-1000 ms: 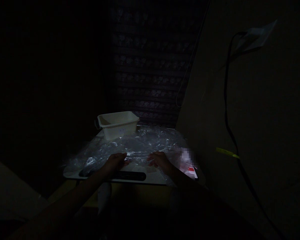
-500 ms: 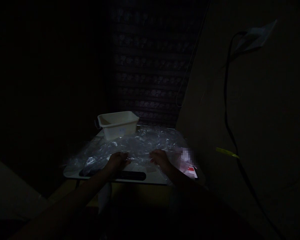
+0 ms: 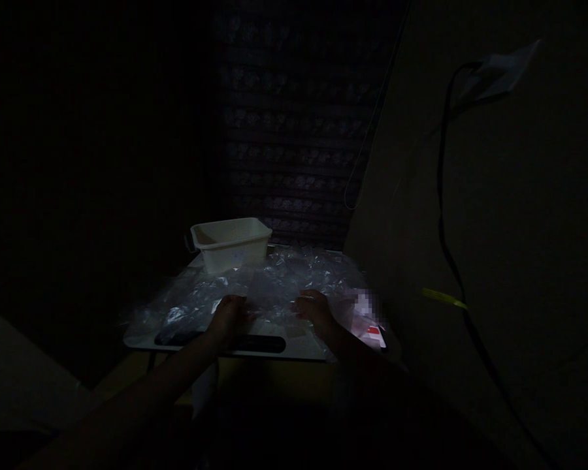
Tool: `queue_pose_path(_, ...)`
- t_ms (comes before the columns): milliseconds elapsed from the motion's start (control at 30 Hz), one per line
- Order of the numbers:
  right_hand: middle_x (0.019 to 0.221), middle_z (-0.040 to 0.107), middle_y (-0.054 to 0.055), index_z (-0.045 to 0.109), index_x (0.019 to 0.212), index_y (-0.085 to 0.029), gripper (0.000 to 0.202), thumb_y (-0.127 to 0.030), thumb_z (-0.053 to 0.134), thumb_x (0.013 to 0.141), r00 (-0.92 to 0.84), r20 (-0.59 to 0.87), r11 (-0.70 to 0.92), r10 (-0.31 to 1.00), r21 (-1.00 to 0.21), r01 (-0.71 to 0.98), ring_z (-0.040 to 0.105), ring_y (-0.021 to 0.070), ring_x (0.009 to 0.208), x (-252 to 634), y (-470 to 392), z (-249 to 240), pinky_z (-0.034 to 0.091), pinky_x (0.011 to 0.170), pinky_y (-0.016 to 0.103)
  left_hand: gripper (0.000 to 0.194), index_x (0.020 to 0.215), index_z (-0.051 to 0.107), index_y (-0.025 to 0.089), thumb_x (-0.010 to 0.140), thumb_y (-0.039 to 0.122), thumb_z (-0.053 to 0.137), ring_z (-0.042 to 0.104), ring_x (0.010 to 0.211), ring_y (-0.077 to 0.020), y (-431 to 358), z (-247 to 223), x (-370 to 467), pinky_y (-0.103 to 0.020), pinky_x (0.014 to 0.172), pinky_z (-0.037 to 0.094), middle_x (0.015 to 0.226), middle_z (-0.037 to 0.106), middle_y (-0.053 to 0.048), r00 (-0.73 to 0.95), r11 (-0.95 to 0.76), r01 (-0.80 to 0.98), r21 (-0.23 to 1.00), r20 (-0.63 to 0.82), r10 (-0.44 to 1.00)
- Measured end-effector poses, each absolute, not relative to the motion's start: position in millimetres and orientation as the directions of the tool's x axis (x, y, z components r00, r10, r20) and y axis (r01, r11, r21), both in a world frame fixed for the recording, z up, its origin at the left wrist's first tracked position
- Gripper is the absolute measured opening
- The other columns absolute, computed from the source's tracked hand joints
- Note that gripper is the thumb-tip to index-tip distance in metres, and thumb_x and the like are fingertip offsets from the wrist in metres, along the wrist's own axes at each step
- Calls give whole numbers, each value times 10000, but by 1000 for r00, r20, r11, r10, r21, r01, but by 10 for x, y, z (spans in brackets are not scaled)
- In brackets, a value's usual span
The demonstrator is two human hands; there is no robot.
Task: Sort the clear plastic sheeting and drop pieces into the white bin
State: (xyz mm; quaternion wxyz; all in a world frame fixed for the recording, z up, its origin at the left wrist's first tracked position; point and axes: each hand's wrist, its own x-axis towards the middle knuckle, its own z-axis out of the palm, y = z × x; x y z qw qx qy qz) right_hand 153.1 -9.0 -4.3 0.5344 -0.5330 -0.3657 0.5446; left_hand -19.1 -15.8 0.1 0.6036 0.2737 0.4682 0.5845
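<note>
Clear, crinkled plastic bags (image 3: 196,297) are spread over a small white table (image 3: 301,343), overlapping each other. One flat, clear plastic bag (image 3: 272,294) stretches between my two hands. My left hand (image 3: 229,316) is closed on its left edge, fingertips partly hidden in the dimness. On the opposite edge my right hand (image 3: 316,310) pinches the plastic with bent fingers. Both hands are just above the near part of the table. The room is very dark, so the outlines of single bags are hard to separate.
A cream plastic tub (image 3: 232,251) stands at the table's back left. A lit phone (image 3: 376,334) lies at the right edge, partly under plastic. A dark slot (image 3: 259,343) runs along the front edge. A black cable (image 3: 441,196) hangs from a wall outlet at right.
The plastic between my hands has risen and now looks flatter. My left hand has turned slightly upward, and my right fingers have shifted a little.
</note>
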Motion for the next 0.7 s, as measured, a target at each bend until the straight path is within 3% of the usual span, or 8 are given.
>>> queue_pose_path(133,515,529,-4,456,654,-136,133,-169,496,532,104,-212,-186,972,-957,-221,531,111,457,1538,-82,-60,407,416,220,45,593,433,133,585,102,464,507,463,-95,-192,44,-234,-281,528,465,484,485,22,-18,278,-475,835,-325,946)
queue_pose_path(300,555,525,0,481,600,-129,98,-147,514,510,104,-200,-170,974,-955,-244,529,109,473,1547,-85,-74,419,430,225,145,488,409,135,543,50,512,487,404,-87,-224,-17,-313,-322,581,470,391,451,39,-12,276,-458,845,-316,949)
queue_pose_path(467,542,520,-4,490,603,-123,109,-162,523,507,116,-215,-183,970,-954,-236,514,101,438,1561,-89,-70,417,432,238,196,472,425,130,458,-18,553,552,532,-149,-229,-64,-331,-255,563,468,458,518,-4,-15,393,-317,863,-419,908)
queue_pose_path(700,509,516,-20,498,568,-118,182,-138,579,405,90,-225,-196,970,-947,-254,511,104,465,1598,-105,-52,428,479,253,170,458,435,114,476,-20,538,537,464,-125,-204,-83,-328,-235,514,466,418,501,3,-51,399,-317,860,-436,899)
